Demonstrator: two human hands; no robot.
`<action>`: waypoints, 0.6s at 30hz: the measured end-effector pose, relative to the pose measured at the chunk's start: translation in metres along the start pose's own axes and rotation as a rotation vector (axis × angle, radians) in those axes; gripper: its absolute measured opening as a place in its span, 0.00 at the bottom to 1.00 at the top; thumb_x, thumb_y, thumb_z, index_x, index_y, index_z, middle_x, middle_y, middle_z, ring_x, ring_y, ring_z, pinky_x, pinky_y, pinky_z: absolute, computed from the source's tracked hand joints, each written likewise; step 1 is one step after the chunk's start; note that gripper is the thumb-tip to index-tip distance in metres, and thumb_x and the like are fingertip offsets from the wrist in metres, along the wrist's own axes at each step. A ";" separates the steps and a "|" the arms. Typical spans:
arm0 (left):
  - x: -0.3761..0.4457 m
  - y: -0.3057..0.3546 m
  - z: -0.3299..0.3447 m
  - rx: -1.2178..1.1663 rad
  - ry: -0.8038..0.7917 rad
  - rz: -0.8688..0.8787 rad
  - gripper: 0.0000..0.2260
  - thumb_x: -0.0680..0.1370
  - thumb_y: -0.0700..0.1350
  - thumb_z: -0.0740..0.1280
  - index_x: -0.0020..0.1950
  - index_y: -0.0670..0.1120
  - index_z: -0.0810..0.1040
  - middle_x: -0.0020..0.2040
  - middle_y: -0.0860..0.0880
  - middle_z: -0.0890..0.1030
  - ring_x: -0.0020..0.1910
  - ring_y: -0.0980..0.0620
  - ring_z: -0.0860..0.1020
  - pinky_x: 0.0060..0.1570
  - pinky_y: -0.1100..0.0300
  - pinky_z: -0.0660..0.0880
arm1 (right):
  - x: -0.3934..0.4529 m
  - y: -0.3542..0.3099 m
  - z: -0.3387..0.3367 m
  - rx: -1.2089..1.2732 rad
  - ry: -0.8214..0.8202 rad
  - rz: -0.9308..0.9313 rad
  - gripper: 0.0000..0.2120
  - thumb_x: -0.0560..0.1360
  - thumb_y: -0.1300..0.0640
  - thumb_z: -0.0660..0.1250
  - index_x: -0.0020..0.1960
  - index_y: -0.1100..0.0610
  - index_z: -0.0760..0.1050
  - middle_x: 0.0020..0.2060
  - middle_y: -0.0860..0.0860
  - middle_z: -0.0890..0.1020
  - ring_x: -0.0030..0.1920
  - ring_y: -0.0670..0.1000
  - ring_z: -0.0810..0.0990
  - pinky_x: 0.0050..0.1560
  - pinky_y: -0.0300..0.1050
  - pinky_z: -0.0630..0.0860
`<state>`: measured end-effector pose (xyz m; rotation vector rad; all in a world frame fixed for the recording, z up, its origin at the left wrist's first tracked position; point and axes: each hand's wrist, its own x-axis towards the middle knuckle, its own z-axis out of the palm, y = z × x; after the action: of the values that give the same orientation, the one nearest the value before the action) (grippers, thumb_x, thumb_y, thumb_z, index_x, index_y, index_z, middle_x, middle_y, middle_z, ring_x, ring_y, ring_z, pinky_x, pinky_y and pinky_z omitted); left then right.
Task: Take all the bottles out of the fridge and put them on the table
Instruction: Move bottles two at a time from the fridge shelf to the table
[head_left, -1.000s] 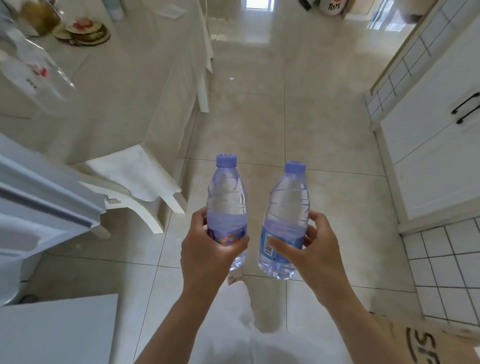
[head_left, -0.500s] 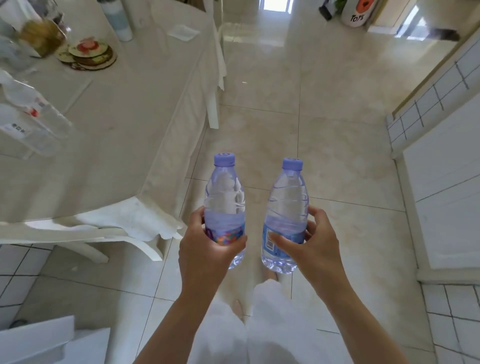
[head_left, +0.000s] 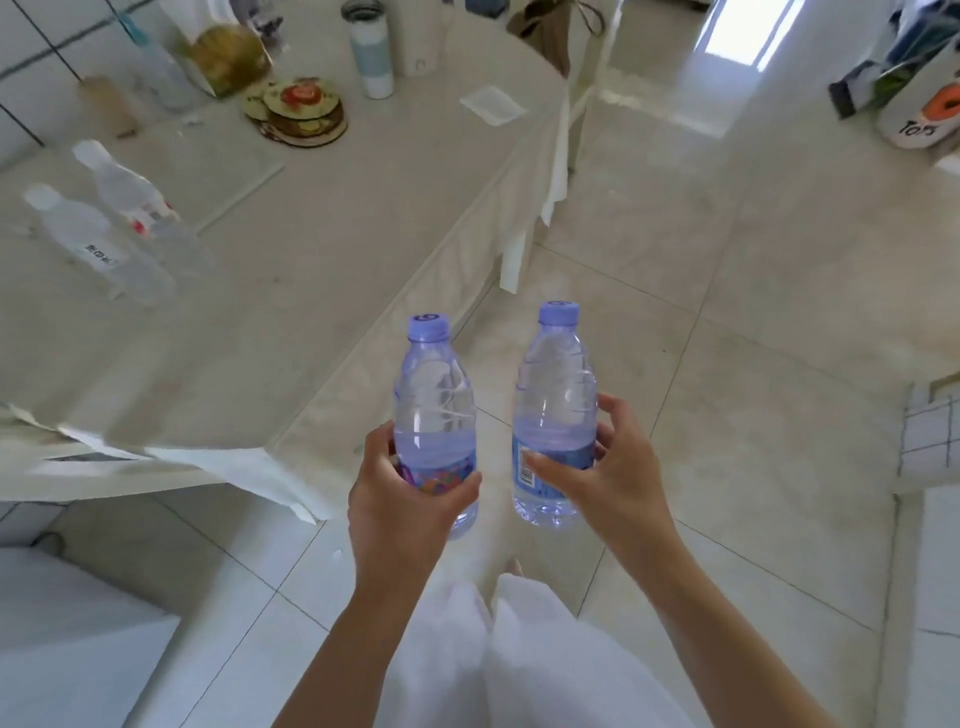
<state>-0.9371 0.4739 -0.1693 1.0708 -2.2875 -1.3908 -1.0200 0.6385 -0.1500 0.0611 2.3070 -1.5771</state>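
Note:
My left hand (head_left: 402, 506) grips a clear water bottle with a purple cap (head_left: 434, 395) around its coloured label, held upright. My right hand (head_left: 608, 473) holds a second purple-capped bottle (head_left: 555, 395) by its lower half, also upright. Both bottles hang over the tiled floor, just off the near right edge of the table (head_left: 291, 291), which wears a cream cloth. Two clear bottles with white caps (head_left: 104, 228) stand on the table at the left. The fridge is out of view.
At the table's far end sit a stack of round coasters (head_left: 301, 111), a white and grey tumbler (head_left: 370, 49), a bagged fruit (head_left: 228, 57) and a folded napkin (head_left: 492, 105). A white surface (head_left: 67, 639) lies at lower left. A toy bin (head_left: 919, 104) stands far right.
The view has swung left toward the table and moved closer; more of the tabletop shows and the white cabinets at right have left view. Both hands hold their bottles as before.

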 end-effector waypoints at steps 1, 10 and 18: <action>0.007 0.002 0.002 -0.004 0.022 -0.029 0.31 0.57 0.50 0.81 0.56 0.54 0.72 0.46 0.57 0.80 0.44 0.53 0.81 0.43 0.54 0.80 | 0.014 -0.005 0.001 -0.007 -0.032 -0.008 0.34 0.59 0.58 0.81 0.60 0.46 0.70 0.47 0.46 0.84 0.47 0.48 0.84 0.50 0.54 0.81; 0.090 0.002 0.001 -0.042 0.187 -0.156 0.28 0.57 0.48 0.82 0.51 0.53 0.72 0.40 0.58 0.80 0.37 0.63 0.79 0.30 0.71 0.71 | 0.119 -0.050 0.052 -0.013 -0.209 0.006 0.32 0.60 0.62 0.81 0.58 0.48 0.70 0.46 0.48 0.84 0.47 0.51 0.84 0.52 0.58 0.80; 0.229 0.001 -0.021 -0.029 0.288 -0.161 0.29 0.57 0.46 0.82 0.50 0.52 0.70 0.40 0.59 0.78 0.39 0.62 0.79 0.34 0.71 0.70 | 0.219 -0.120 0.148 -0.045 -0.298 -0.064 0.31 0.60 0.61 0.80 0.56 0.46 0.69 0.46 0.47 0.85 0.46 0.50 0.84 0.51 0.59 0.80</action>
<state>-1.0852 0.2990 -0.1918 1.3728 -2.0087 -1.2265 -1.2147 0.4231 -0.1566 -0.2443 2.1276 -1.4514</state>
